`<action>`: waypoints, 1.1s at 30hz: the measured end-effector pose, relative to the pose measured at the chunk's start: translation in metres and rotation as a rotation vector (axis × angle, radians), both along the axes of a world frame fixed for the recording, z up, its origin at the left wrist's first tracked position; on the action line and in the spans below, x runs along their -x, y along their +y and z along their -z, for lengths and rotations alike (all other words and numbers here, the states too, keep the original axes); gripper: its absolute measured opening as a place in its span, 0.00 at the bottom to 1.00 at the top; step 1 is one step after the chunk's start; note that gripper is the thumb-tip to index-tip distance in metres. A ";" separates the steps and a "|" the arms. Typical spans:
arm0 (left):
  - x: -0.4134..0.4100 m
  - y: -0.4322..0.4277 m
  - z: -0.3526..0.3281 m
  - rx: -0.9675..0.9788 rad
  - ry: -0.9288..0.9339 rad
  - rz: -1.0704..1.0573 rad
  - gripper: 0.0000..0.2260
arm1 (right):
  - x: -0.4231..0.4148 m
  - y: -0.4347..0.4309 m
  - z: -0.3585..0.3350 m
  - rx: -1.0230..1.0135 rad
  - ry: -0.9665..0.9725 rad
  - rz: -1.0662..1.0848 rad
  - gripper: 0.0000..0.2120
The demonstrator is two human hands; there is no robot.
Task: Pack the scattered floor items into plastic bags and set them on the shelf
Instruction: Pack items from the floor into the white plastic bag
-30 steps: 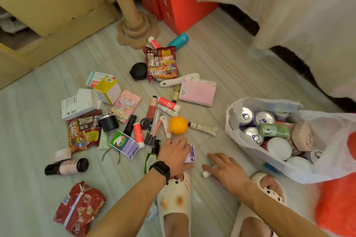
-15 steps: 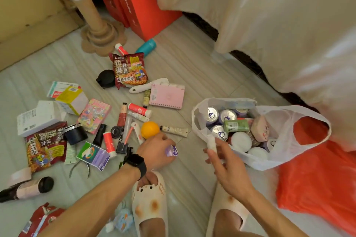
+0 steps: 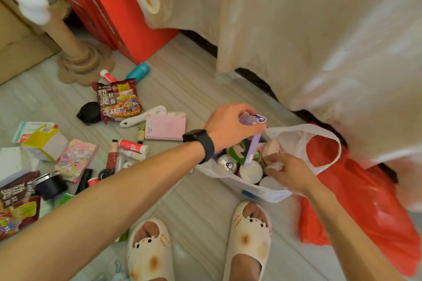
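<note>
You've lifted the thin purple cardboard box (image 3: 251, 150), pinched in your left hand (image 3: 228, 126), over the white plastic bag (image 3: 296, 131), where your right hand (image 3: 290, 173) grips a small pale thing (image 3: 272, 166): both nearly packed.

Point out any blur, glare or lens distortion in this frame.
Head view: the curtain at right is washed out and smeared; the white pompom is blurred; the wide lens swells the left forearm toward the corner; the noodle packet print and the purple box in the left hand are sharp.

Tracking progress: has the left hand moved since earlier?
Yes, the left hand carried the purple box rightward past the pink notebook to over the white bag.
</note>
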State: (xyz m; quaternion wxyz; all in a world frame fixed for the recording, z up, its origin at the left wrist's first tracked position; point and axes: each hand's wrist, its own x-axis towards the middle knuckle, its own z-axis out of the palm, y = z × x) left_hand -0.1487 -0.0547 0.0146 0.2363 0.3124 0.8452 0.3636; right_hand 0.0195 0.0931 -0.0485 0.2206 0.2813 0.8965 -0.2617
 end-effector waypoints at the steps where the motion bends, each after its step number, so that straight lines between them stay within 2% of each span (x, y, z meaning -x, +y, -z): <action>1: 0.000 0.012 0.004 0.031 0.011 0.014 0.18 | 0.000 0.001 0.001 0.023 0.046 0.040 0.17; 8: -0.034 0.049 0.055 0.415 0.069 0.236 0.25 | -0.024 0.001 0.018 0.054 0.427 0.444 0.14; 10: -0.042 0.043 0.067 0.437 0.188 0.345 0.27 | -0.029 -0.002 0.023 -0.013 0.473 0.379 0.17; 12: -0.044 0.030 0.081 0.401 0.374 0.520 0.26 | -0.034 -0.010 0.031 -0.097 0.450 0.180 0.23; 14: -0.044 0.015 0.095 0.416 0.511 0.688 0.26 | -0.038 -0.017 0.041 -0.153 0.364 -0.016 0.29; 16: -0.042 0.004 0.101 0.466 0.532 0.701 0.26 | -0.036 -0.022 0.045 -0.153 0.213 -0.078 0.31; 19: -0.034 -0.006 0.093 0.483 0.530 0.662 0.26 | -0.033 -0.019 0.046 -0.089 0.100 -0.054 0.28; 23: -0.019 -0.039 0.071 0.287 0.608 0.547 0.25 | -0.031 -0.016 0.027 -0.099 0.298 -0.043 0.27; 26: -0.014 -0.090 0.062 0.154 0.585 0.240 0.25 | -0.020 -0.031 0.001 -0.102 0.418 -0.030 0.27; 30: -0.001 -0.172 0.078 0.319 0.408 -0.191 0.27 | 0.001 -0.079 -0.021 -0.060 0.551 -0.213 0.27; 33: 0.000 -0.226 0.105 0.516 0.269 -0.344 0.32 | 0.021 -0.118 -0.020 -0.008 0.631 -0.426 0.25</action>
